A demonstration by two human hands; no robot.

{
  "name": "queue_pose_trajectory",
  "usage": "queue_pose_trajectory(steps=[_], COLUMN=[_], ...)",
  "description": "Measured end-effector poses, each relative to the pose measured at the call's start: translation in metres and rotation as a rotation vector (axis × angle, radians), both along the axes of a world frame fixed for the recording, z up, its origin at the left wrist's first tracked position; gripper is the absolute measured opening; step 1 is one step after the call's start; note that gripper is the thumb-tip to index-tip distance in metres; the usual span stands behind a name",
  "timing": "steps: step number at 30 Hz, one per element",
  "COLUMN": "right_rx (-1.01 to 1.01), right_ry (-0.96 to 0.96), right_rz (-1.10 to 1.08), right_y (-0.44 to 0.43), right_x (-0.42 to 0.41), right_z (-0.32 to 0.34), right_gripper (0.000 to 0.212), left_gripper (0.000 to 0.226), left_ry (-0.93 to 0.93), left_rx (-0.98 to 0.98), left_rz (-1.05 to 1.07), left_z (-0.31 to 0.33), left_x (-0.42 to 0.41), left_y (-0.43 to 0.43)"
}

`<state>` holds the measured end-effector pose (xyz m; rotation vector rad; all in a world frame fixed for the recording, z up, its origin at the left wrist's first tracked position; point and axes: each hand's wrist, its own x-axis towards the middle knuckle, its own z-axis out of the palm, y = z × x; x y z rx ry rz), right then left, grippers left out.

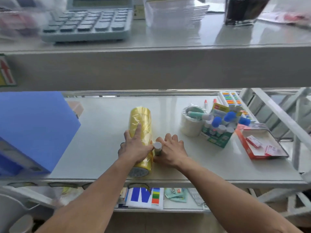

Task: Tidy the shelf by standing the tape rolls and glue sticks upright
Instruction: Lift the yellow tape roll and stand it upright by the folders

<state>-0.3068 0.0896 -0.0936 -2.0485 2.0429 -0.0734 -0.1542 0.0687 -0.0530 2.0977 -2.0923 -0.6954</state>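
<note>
A long yellow pack of tape rolls [141,121] lies on its side on the white shelf [101,132], wrapped in clear film. My left hand [134,145] rests on top of it, fingers spread around it. Just to its right a glue stick [157,148] with a white cap stands upright, and my right hand [171,150] is closed around its body. Further right, a white tape roll [191,125] stands with a glue stick lying across its top, beside a green box of blue-capped glue sticks [218,130].
A blue box [33,130] fills the shelf's left end. An orange tray with red packets [262,143] sits at the right, a marker set [230,98] behind. Calculator [89,21] and clear containers stand on the upper shelf. Papers lie on the lower shelf.
</note>
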Motion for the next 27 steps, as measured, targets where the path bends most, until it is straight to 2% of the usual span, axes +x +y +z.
queue_pose_trajectory(steps=[12,18,27], right_rx=[0.035,-0.001,-0.003], right_ry=[-0.015,-0.015,-0.065], right_rz=[-0.06,-0.036,-0.033], right_y=[0.038,0.048,0.049], right_x=[-0.115,-0.142,-0.167], right_z=[-0.001,0.0,0.002], right_gripper=[0.062,0.07,0.055], left_gripper=[0.099,0.1,0.102], left_ry=[0.043,0.113,0.167], left_rx=[-0.002,0.037,0.035], left_rz=[-0.01,0.09,0.167], left_z=[-0.001,0.001,0.005], left_x=[-0.118,-0.147,-0.174], left_y=[0.032,0.042,0.051])
